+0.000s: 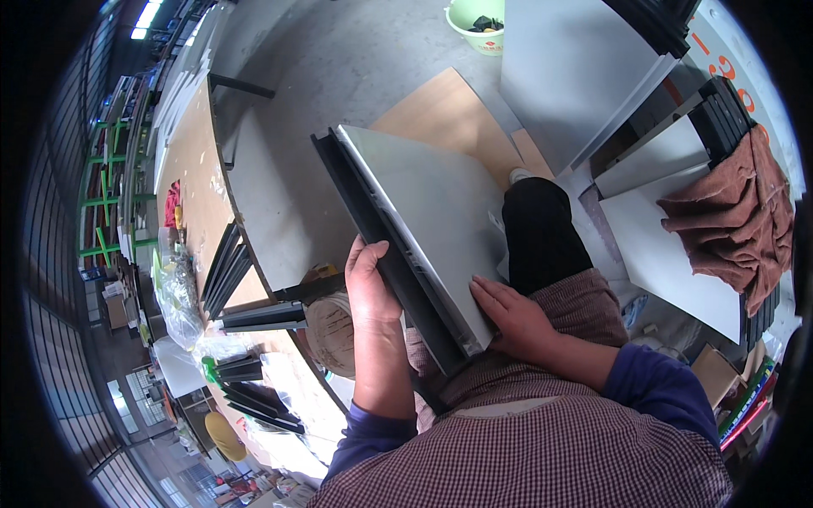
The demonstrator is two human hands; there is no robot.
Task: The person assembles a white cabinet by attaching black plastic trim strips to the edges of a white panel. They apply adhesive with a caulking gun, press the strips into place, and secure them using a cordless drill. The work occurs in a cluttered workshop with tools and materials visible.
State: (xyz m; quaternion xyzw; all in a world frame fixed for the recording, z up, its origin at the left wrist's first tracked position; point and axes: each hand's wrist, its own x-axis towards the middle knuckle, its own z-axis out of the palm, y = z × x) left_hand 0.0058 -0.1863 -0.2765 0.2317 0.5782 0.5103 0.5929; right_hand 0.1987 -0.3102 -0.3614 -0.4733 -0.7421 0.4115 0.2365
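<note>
Left hand (pixel 373 284) pinches the long black channel-shaped strip (pixel 395 264), thumb on top. Right hand (pixel 521 323): fingers flat on the flat white rectangular panel (pixel 432 190); thumb hidden, can't tell if pinching. Strip runs along panel's left edge, between the hands. I'd keep it parallel, pressure even near to far. Count: 2 hands, 1 strip, 1 panel, 1 round pale-green bucket (pixel 466 38) far, 1 crumpled brown cloth (pixel 728 216) right.

Gray floor (pixel 339 59) spreads beside a brightly lit worktable (pixel 310 396).
</note>
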